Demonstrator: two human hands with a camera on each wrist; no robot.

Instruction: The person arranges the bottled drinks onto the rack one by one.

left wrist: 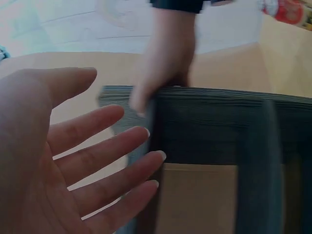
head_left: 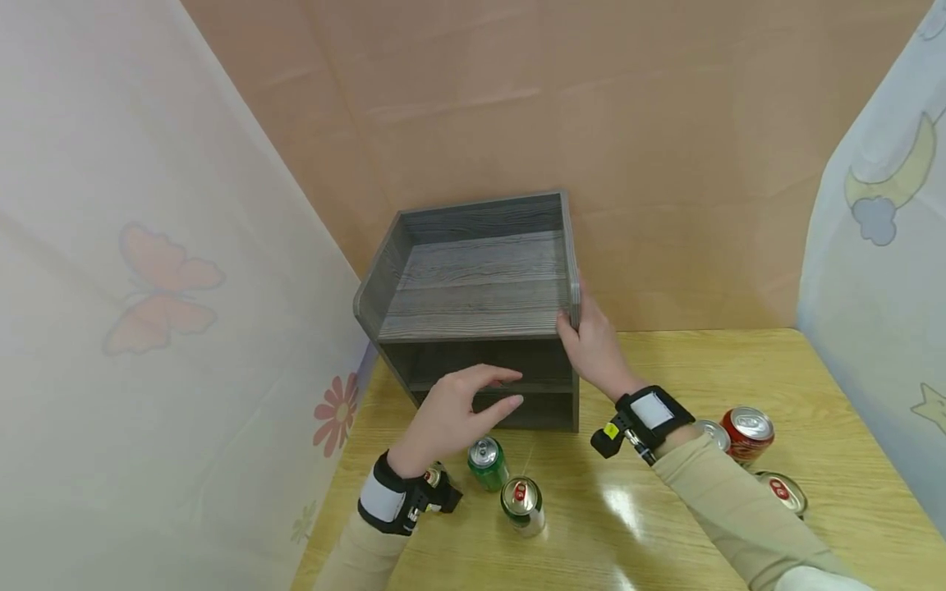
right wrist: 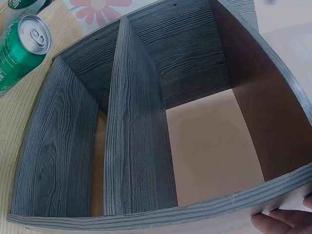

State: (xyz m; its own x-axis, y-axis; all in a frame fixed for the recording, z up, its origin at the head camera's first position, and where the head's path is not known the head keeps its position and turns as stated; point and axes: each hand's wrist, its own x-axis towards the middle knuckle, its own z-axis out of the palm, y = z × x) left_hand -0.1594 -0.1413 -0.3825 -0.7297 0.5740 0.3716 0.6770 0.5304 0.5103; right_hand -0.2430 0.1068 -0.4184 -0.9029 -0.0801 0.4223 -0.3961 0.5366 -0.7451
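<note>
A grey wood-grain desktop shelf [head_left: 480, 275] stands at the back of the table, with a raised rim round its top and two compartments below. My right hand [head_left: 597, 349] grips its right side panel near the front, thumb over the inner face and fingers outside. In the right wrist view those fingertips [right wrist: 280, 223] show beside the panel edge. Nothing is held in my left hand [head_left: 452, 412], which hovers before the lower compartments, thumb and fingers apart. The left wrist view shows that palm [left wrist: 83, 161] with fingers spread near the shelf [left wrist: 214, 112].
Below the left hand stand a green can [head_left: 488, 465] and a dark green can with a red tab [head_left: 522, 509]; another is partly behind the left wrist. Beside the right forearm are a red can [head_left: 748, 435] and two others. Printed curtains [head_left: 170, 287] flank the wooden table [head_left: 687, 369].
</note>
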